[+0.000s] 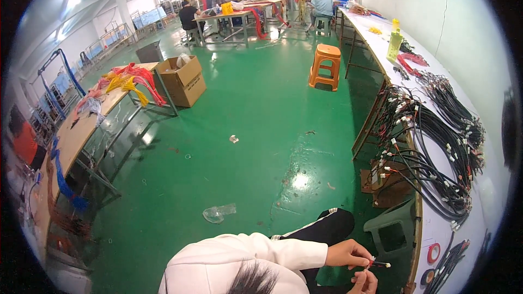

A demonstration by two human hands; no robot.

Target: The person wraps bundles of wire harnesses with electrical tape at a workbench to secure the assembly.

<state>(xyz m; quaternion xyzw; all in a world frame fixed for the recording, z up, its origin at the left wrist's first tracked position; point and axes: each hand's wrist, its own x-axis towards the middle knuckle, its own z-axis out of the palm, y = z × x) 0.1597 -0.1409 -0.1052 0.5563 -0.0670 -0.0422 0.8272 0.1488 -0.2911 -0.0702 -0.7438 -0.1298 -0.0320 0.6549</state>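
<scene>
Near the lower right edge, my left hand (347, 253) reaches out of a white sleeve, its thumb and fingers pinched on a short black cable (378, 263). The cable ends in a small white connector pointing right, with a bit of red beside the fingertips. Just below, my right hand (364, 282) is closed in a pinch at the cable's near end, partly cut off by the picture's edge. On the white table (442, 228) to the right lie a red tape roll (433, 253), a dark tape roll (428, 277) and a bunch of black cables (448, 267).
Large bundles of black cables with white connectors (436, 141) cover the right table, some hanging over its edge. A grey-green stool (391, 227) stands beneath. An orange stool (326, 67), a cardboard box (182, 81) and a left table (76, 130) with coloured wires stand farther off. People sit at the back.
</scene>
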